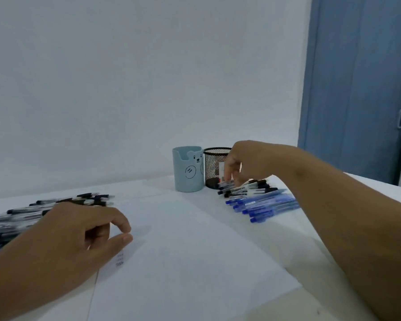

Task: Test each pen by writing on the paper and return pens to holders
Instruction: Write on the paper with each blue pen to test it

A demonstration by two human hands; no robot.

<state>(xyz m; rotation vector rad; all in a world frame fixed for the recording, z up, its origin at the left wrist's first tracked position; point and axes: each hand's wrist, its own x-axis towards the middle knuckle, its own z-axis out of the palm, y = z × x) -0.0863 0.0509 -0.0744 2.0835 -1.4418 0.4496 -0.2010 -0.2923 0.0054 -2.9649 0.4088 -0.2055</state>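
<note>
A right hand reaches down with curled fingers onto black pens beside a black mesh holder; whether it grips one cannot be told. A blue bear holder stands alongside, contents unseen. The left hand, loosely curled, rests on the paper covering the worktop.

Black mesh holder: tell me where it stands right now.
In the head view, the black mesh holder stands upright at the table's far edge, right of centre, beside the blue bear cup, behind the right hand.
</note>
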